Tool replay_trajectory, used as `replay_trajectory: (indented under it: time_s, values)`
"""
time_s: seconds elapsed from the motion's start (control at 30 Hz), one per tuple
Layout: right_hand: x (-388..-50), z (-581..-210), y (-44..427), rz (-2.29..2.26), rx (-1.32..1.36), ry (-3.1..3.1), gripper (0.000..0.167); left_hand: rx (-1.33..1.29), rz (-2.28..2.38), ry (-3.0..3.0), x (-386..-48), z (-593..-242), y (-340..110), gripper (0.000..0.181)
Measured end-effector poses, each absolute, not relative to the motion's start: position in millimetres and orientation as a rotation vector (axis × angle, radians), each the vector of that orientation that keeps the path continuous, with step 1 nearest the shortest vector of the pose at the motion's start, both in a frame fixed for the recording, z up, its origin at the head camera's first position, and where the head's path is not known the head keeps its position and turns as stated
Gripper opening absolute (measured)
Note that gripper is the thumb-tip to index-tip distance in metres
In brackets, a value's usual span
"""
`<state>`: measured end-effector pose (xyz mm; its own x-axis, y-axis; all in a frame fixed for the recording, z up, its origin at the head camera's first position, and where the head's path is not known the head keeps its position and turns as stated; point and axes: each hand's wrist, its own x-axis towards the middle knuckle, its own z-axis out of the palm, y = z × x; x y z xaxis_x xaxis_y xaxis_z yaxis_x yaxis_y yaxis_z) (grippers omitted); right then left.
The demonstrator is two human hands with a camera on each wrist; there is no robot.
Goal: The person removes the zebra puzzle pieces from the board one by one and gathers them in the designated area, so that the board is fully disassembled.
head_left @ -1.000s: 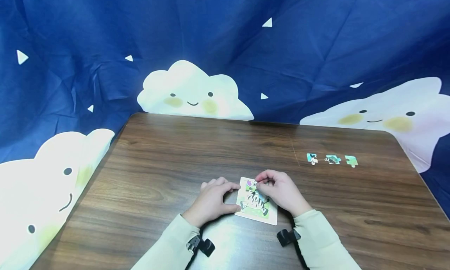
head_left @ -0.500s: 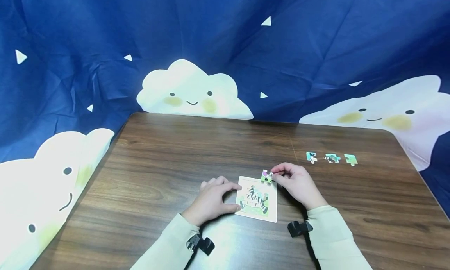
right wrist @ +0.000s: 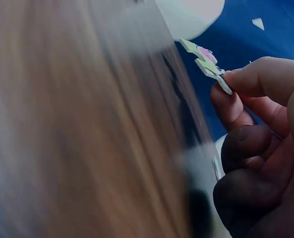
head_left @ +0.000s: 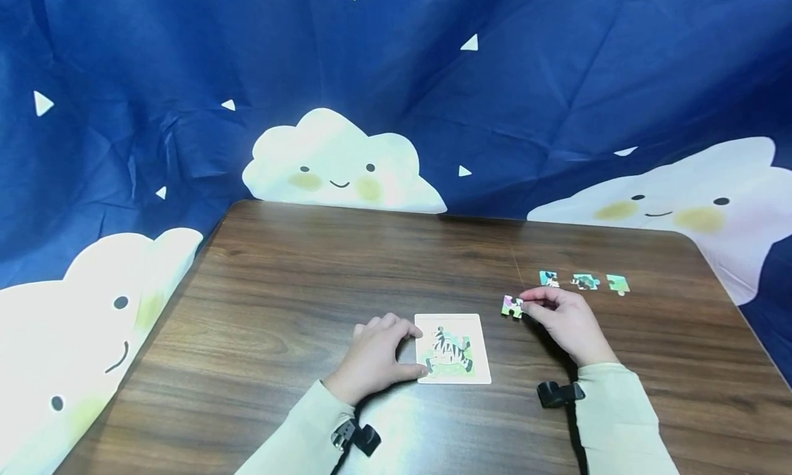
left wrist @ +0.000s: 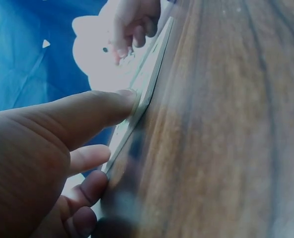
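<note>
My right hand (head_left: 569, 324) pinches a jigsaw piece (head_left: 510, 306) between thumb and fingertips. The piece is green and pink with dark markings; it hangs above the tabletop, right of the puzzle board, and shows edge-on to the right wrist camera (right wrist: 209, 67). A white-bordered puzzle board (head_left: 482, 373) with a zebra picture lies flat in front of me. Along its left edge rests my left hand (head_left: 375, 359), thumb and index finger spread apart. Seen from the left wrist, the thumb (left wrist: 102, 106) touches the board's edge and the other fingers lie beside it.
Three loose jigsaw pieces lie in a row at the back right: a blue one (head_left: 548, 278), a dark-patterned one (head_left: 584, 281) and a green one (head_left: 617, 284). The brown wooden table (head_left: 322, 269) ends at a blue cloth backdrop (head_left: 396, 62) with clouds.
My right hand has lifted the jigsaw piece off the board and carried it to the right. The board has turned slightly and sits straighter. My left hand has stayed at its left edge.
</note>
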<state>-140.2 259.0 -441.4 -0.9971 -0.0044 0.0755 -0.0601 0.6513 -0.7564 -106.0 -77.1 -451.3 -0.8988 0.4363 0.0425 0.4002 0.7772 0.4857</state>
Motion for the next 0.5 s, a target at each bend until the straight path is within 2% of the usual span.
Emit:
replay_trajectory:
  time_s: [0.5]
  values:
    - [-141.6, -450.0, 301.5, 1.159, -0.063, -2.833, 0.024, 0.692, 0.767, 2.859, -108.5, -452.9, -79.5, 0.054]
